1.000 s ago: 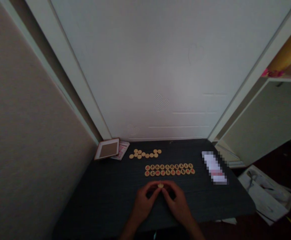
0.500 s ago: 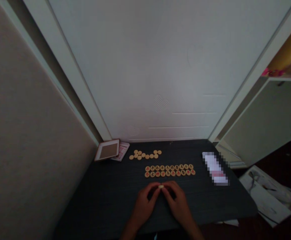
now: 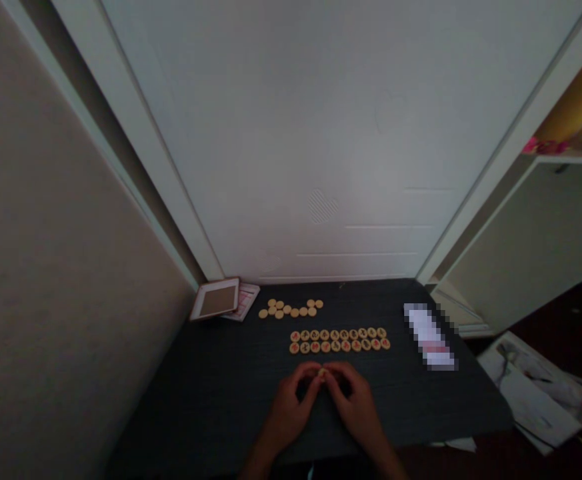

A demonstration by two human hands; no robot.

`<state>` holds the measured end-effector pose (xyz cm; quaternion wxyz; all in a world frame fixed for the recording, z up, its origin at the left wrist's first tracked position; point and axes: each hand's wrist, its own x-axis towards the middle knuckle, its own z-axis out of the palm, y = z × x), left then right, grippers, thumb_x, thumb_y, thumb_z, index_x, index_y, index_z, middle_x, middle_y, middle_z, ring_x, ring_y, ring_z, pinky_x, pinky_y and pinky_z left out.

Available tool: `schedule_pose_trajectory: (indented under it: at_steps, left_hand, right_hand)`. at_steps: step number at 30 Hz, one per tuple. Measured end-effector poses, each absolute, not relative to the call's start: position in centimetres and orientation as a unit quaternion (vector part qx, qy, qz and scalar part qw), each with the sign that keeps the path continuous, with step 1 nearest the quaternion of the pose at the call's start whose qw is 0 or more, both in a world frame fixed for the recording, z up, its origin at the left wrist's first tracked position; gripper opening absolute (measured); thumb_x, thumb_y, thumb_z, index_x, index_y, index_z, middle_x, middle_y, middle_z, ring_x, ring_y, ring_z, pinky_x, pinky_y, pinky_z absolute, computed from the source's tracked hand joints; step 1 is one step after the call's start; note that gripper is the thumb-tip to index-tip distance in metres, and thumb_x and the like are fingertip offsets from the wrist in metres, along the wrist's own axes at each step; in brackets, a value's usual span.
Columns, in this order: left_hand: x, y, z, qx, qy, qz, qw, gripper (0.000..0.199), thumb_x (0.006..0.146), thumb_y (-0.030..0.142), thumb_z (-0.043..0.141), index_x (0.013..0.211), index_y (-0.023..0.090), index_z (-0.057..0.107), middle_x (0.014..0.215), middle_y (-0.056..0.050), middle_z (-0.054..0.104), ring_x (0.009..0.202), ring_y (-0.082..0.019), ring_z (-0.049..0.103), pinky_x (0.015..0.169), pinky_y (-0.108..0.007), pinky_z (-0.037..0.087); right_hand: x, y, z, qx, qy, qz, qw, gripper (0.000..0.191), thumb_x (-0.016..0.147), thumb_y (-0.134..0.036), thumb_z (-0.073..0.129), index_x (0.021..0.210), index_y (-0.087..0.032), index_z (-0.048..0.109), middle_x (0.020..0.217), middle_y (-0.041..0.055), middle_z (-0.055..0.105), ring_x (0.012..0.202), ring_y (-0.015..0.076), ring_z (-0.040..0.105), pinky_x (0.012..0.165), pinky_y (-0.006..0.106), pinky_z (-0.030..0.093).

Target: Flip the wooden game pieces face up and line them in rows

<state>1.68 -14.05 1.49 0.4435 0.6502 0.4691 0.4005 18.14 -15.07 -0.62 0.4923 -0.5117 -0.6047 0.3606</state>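
Left hand (image 3: 291, 401) and right hand (image 3: 353, 401): fingertips together, both pinched on one xiangqi piece (image 3: 323, 373), nearside of two rows of character-up pieces (image 3: 335, 347) on the dark tabletop (image 3: 205, 393). Farther off I see plain-faced discs (image 3: 287, 310), loosely clustered; left of them, a shallow tray (image 3: 219, 302) overlaps a printed panel (image 3: 247, 299).

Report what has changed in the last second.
The round piece has turned in the grip of the left hand and right hand: a thin, flat oval half a second ago, it now looks tilted and partly covered. Nothing was picked up or let go. The two rows of marked pieces and the plain discs stayed put.
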Motion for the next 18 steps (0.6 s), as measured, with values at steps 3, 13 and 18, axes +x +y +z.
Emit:
schedule_pose_trajectory:
  at_steps: [3, 13, 18]
  left_hand:
    - [1.64, -14.08, 1.09, 0.659, 0.478, 0.395, 0.425, 0.024, 0.092, 0.036, 0.062, 0.113, 0.025, 0.067, 0.098, -0.004, 0.078, 0.091, -0.021, 0.073, 0.088, -0.031, 0.057]
    - [1.50, -14.12, 0.96, 0.677, 0.477, 0.371, 0.421, 0.022, 0.089, 0.032, 0.065, 0.110, 0.027, 0.071, 0.099, -0.003, 0.078, 0.087, -0.021, 0.072, 0.086, -0.032, 0.057]
    - [1.57, -14.21, 0.80, 0.676, 0.476, 0.375, 0.418, 0.022, 0.090, 0.033, 0.065, 0.110, 0.026, 0.071, 0.098, -0.003, 0.078, 0.089, -0.021, 0.072, 0.086, -0.032, 0.056]
  right_hand:
    - [18.09, -15.05, -0.77, -0.523, -0.589, 0.367, 0.495, 0.032, 0.094, -0.049, 0.060, 0.101, -0.021, 0.074, 0.096, 0.0078, 0.077, 0.087, 0.0229, 0.072, 0.080, 0.030, 0.056]
    - [18.13, -15.01, -1.47, -0.556, -0.565, 0.369, 0.486, 0.032, 0.088, -0.051, 0.068, 0.089, -0.020, 0.071, 0.079, 0.0043, 0.075, 0.074, 0.0212, 0.071, 0.070, 0.028, 0.055]
    - [18.18, -15.01, -1.56, -0.557, -0.568, 0.372, 0.479, 0.031, 0.090, -0.050, 0.065, 0.089, -0.020, 0.071, 0.080, 0.0047, 0.075, 0.075, 0.0213, 0.071, 0.072, 0.028, 0.054]
